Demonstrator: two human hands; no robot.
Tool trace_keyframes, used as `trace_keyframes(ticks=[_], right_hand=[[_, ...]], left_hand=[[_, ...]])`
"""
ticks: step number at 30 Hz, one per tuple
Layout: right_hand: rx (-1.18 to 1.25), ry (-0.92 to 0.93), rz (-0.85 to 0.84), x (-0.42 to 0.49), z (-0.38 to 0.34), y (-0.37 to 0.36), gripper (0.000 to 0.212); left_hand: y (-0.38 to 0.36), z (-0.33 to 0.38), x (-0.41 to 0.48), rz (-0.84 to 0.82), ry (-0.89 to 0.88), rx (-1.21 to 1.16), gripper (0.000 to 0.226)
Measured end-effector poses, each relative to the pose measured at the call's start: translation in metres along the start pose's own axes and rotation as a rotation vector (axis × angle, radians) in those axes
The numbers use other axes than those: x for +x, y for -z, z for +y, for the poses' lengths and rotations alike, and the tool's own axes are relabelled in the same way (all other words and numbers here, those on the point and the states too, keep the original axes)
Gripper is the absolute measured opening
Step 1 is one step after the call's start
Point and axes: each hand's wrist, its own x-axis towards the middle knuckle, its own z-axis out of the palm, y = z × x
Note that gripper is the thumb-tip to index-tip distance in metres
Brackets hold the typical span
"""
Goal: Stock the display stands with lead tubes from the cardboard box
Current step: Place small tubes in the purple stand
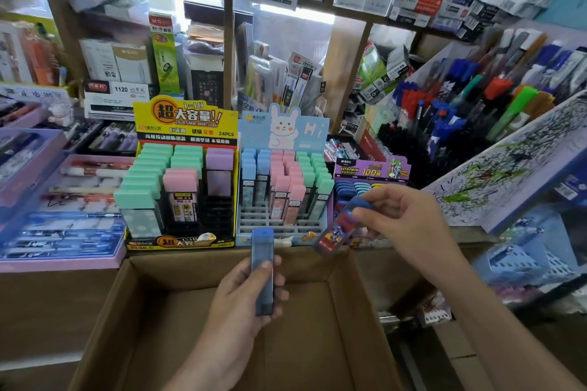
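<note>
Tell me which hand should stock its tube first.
Right, probably: the right hand holds its printed tube close by the purple stand, while the left hand holds a blue tube back over the box.

Only two hands and two forearms of the person showed; the left hand (pixel 241 295) was bare, and the left forearm (pixel 203 371) behind it was uncovered as far as the lower edge of the view; the right hand (pixel 403 219) was bare too, and the right forearm (pixel 508 327) ran uncovered to the lower right corner; both forearms were slim and smooth; the fingers were slender; the left thumbnail (pixel 265 265) was short and plain; finer detail was too soft to tell.
</note>
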Motion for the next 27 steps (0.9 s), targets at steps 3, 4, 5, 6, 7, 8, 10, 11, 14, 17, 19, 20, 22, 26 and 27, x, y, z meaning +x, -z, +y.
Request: trace_keyframes(ticks=[3,4,5,6,7,8,10,11,14,17,19,20,22,26,27], right_hand=[[-0.117,0.071,0.063,0.008,-0.001,0.013,0.017],[-0.151,0.086,0.077,0.01,-0.001,0.017,0.017],[-0.184,0.105,0.084,0.013,-0.002,0.019,0.016],[-0.217,0.128,0.088,0.015,-0.002,0.021,0.016],[-0.245,0.149,0.091,0.017,-0.003,0.021,0.016],[-0.265,0.165,0.093,0.019,-0.003,0.022,0.016],[-0.295,0.187,0.094,0.025,-0.003,0.023,0.015],[-0.315,0.196,0.094,0.028,-0.002,0.023,0.015],[-0.37,0.217,0.077,0.038,0.0,0.023,0.017],[-0.424,0.243,0.057,0.044,0.004,0.019,0.017],[-0.479,0.263,0.056,0.047,0.007,0.016,0.019],[-0.499,0.27,0.057,0.049,0.008,0.015,0.02],[-0.526,0.282,0.057,0.051,0.012,0.014,0.021],[-0.556,0.304,0.053,0.053,0.017,0.011,0.021],[-0.551,0.307,0.053,0.054,0.019,0.01,0.022]], left_hand=[[0.0,0.0,0.0,-0.006,0.002,-0.009,0.02],[0.0,0.0,0.0,-0.009,0.002,-0.011,0.02],[0.0,-0.001,0.001,-0.01,0.001,-0.012,0.02],[0.001,-0.001,0.001,-0.01,-0.003,-0.012,0.019],[0.001,-0.002,0.001,-0.007,-0.007,-0.01,0.018],[0.002,-0.002,0.002,-0.004,-0.011,-0.011,0.018],[0.002,-0.002,0.002,0.001,-0.018,-0.011,0.017],[0.001,-0.002,0.002,0.004,-0.022,-0.011,0.017],[0.0,-0.001,0.001,0.005,-0.027,-0.01,0.017],[-0.002,0.001,-0.001,0.001,-0.027,-0.011,0.016],[-0.003,0.001,-0.001,0.004,-0.027,-0.007,0.016],[-0.003,0.001,-0.001,0.005,-0.027,-0.003,0.017],[-0.003,0.001,-0.001,0.006,-0.028,0.0,0.017],[-0.001,0.0,0.0,0.004,-0.025,0.002,0.017],[-0.001,0.0,0.0,0.002,-0.023,0.003,0.017]])
